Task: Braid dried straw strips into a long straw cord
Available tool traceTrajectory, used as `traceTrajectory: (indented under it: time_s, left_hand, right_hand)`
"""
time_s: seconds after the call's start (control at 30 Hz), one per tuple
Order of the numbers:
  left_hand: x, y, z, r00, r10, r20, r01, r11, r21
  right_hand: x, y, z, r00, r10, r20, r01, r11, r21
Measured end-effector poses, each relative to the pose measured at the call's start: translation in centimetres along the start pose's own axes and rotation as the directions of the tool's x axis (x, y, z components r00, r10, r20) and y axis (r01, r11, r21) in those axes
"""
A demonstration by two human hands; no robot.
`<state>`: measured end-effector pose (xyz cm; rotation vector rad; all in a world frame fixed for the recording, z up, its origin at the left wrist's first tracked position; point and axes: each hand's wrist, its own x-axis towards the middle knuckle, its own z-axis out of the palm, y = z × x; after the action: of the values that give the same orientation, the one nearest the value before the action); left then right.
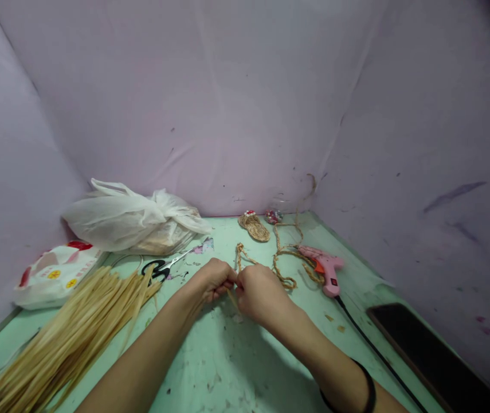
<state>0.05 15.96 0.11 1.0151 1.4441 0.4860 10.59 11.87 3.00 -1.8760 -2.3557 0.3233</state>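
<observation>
Apparently, strand [232, 297]: probably being braided or twisted
Left grip [219, 279]: closed, pinching it
Right grip [262, 292]: closed on it too
Next move: likely needs steady tension

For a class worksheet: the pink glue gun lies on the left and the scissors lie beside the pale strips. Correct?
Wrong side: the head view shows the pink glue gun on the right. The scissors do lie beside the pale strips.
</observation>
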Motion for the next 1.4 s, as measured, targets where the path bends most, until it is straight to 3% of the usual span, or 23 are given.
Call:
traceTrajectory:
  time_s: [0.17, 0.23, 0.3, 0.33, 0.4, 0.47, 0.53, 0.6, 0.67, 0.77, 0.9, 0.97, 1.13, 1.27, 1.4]
  left_hand:
    - [-0.6, -1.0, 0.0, 0.993, 0.119, 0.011, -0.118, 0.992, -0.055]
    - [-0.7, -1.4, 0.0, 0.989, 0.146, 0.024, -0.143, 0.984, -0.101]
    - [-0.6, -1.5, -0.2, 0.986, 0.166, 0.033, -0.160, 0.978, -0.136]
    - [-0.6, -1.6, -0.3, 0.985, 0.168, 0.037, -0.161, 0.976, -0.145]
    - [-0.5, -1.7, -0.4, 0.986, 0.161, 0.040, -0.154, 0.978, -0.140]
    - [-0.5, -1.7, -0.4, 0.985, 0.166, 0.051, -0.158, 0.979, -0.130]
    - [-0.5, -1.7, -0.4, 0.982, 0.174, 0.069, -0.164, 0.978, -0.126]
    - [-0.5, -1.8, -0.4, 0.982, 0.170, 0.079, -0.160, 0.980, -0.116]
    - [-0.5, -1.7, -0.4, 0.983, 0.163, 0.078, -0.155, 0.983, -0.099]
    - [-0.7, -1.6, -0.3, 0.983, 0.171, 0.072, -0.166, 0.984, -0.070]
    - [-0.9, -1.3, -0.2, 0.982, 0.180, 0.053, -0.179, 0.984, -0.026]
    - [-0.9, -1.3, -0.3, 0.981, 0.188, 0.047, -0.187, 0.982, -0.020]
    - [-0.9, -1.4, -0.5, 0.978, 0.198, 0.072, -0.196, 0.980, -0.035]
    - [-0.6, -1.6, -0.7, 0.971, 0.210, 0.112, -0.206, 0.978, -0.041]
    - [-0.3, -1.5, -0.7, 0.974, 0.221, 0.057, -0.227, 0.961, 0.156]
  right_hand:
    - [0.0, 1.1, -1.1, 0.992, -0.117, 0.055, 0.110, 0.986, 0.123]
    - [0.8, 2.5, -1.3, 0.998, -0.055, -0.008, 0.055, 0.971, 0.234]
    - [1.9, 3.8, -0.9, 0.988, 0.095, -0.124, -0.043, 0.928, 0.370]
    - [2.4, 4.4, -0.5, 0.985, 0.140, -0.103, -0.078, 0.886, 0.458]
    - [3.0, 4.9, 0.7, 0.986, 0.150, 0.076, -0.163, 0.743, 0.650]
    - [3.2, 4.8, 2.0, 0.964, 0.098, 0.246, -0.255, 0.595, 0.762]
    - [3.0, 4.4, 2.9, 0.942, 0.037, 0.334, -0.302, 0.531, 0.792]
    - [2.9, 4.2, 3.2, 0.941, -0.006, 0.339, -0.270, 0.594, 0.758]
    - [2.8, 4.2, 2.9, 0.961, -0.027, 0.275, -0.168, 0.734, 0.658]
    - [2.5, 4.2, 1.9, 0.991, -0.029, 0.129, -0.029, 0.905, 0.423]
    - [1.6, 3.4, 0.4, 0.991, 0.049, -0.125, -0.039, 0.996, 0.078]
    - [1.4, 2.9, 0.2, 0.981, 0.083, -0.178, -0.065, 0.993, 0.100]
    - [2.2, 2.8, 1.8, 0.985, 0.116, 0.127, -0.165, 0.851, 0.498]
    - [3.0, 3.1, 3.2, 0.976, 0.116, 0.184, -0.208, 0.747, 0.632]
    - [3.2, 3.3, 3.7, 0.963, 0.124, 0.241, -0.263, 0.638, 0.724]
